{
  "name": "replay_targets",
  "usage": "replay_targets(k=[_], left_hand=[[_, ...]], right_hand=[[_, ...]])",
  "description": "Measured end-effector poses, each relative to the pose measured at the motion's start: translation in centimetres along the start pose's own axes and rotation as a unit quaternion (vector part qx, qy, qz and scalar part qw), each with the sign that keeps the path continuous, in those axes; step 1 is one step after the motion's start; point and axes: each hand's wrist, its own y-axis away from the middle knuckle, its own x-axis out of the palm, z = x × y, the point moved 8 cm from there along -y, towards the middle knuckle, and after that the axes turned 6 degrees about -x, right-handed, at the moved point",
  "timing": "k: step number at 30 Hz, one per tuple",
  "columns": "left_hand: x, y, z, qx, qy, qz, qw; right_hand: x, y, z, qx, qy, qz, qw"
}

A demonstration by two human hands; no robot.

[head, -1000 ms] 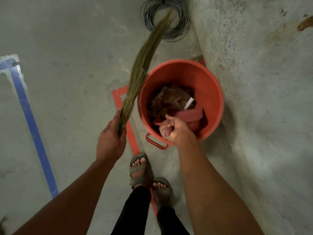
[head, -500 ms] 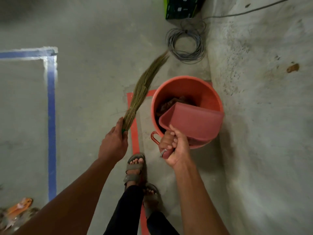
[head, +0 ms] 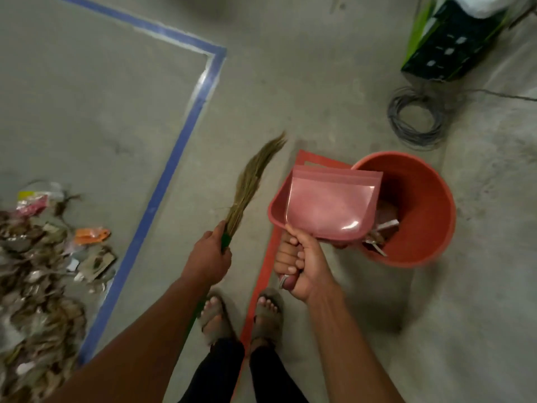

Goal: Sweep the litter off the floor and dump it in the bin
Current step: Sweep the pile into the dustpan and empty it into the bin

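My left hand [head: 207, 257] grips the green handle of a straw broom [head: 252, 181], whose bristles point up and away over the floor. My right hand [head: 299, 264] holds the handle of a pink dustpan [head: 328, 206], lifted level beside the orange bin [head: 421, 228]; the pan's far edge overlaps the bin's left rim. Leaves and bits of paper lie inside the bin. A heap of litter [head: 43, 263], dry leaves, wrappers and an orange scrap, lies on the floor at the left, inside the blue tape.
Blue tape [head: 174, 158] marks a corner on the concrete floor; orange tape [head: 261, 257] runs past my sandalled feet [head: 241, 315] towards the bin. A coil of grey cable [head: 415, 117] and a black and green box [head: 447, 39] sit at the back right.
My right hand has drawn the dustpan up out of the bin and turned it level beside the rim. The view has swung left, bringing the litter heap into sight.
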Motion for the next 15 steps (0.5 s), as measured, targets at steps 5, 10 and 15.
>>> replay_targets(k=[5,10,15], left_hand=[[-1.1,2.5,11.0,-0.080,0.042,-0.019,0.996],[-2.0,5.7,22.1,-0.145,0.096,-0.052,0.983],[-3.0,10.4,32.5,-0.178,0.158,-0.088,0.967]], right_hand=[[3.8,-1.7,-9.7,0.071,0.092,0.015,0.993],[7.4,-3.2,-20.5,0.145,0.198,0.042,0.969],[10.6,-3.8,-31.1,0.202,0.254,0.077,0.943]])
